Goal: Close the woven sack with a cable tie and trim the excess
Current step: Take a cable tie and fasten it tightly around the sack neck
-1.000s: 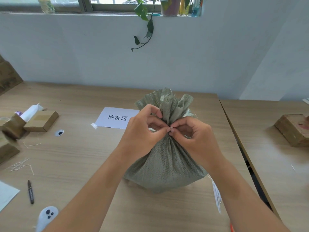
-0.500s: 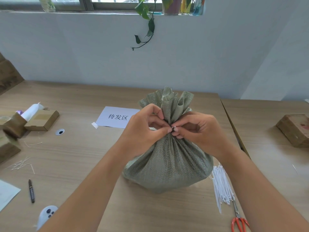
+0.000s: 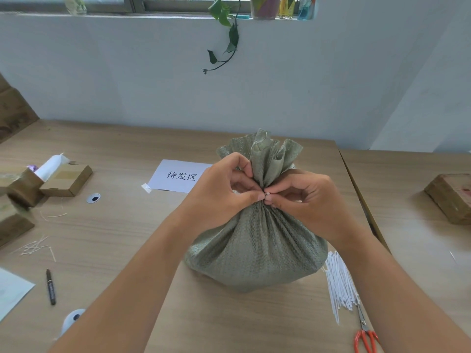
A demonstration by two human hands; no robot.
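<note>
A grey-green woven sack (image 3: 257, 245) stands upright on the wooden table (image 3: 127, 235), its neck gathered and its mouth fanned out above. My left hand (image 3: 219, 194) and my right hand (image 3: 303, 200) meet at the front of the neck. Their fingertips pinch a small white cable tie head (image 3: 267, 193); the rest of the tie is hidden around the neck. A bundle of white cable ties (image 3: 340, 284) lies to the right of the sack. Red-handled scissors (image 3: 365, 335) lie just below that bundle.
A paper label (image 3: 178, 175) is taped behind the sack. Cardboard boxes (image 3: 65, 178) and cut tie scraps (image 3: 34, 247) sit at the left, a black marker (image 3: 51, 286) nearer me. A second table holds a wooden block (image 3: 449, 197) at right.
My hands stay at the neck, with my right hand turned slightly lower and flatter. The view shifted, bringing the tie bundle and scissors into sight at lower right.
</note>
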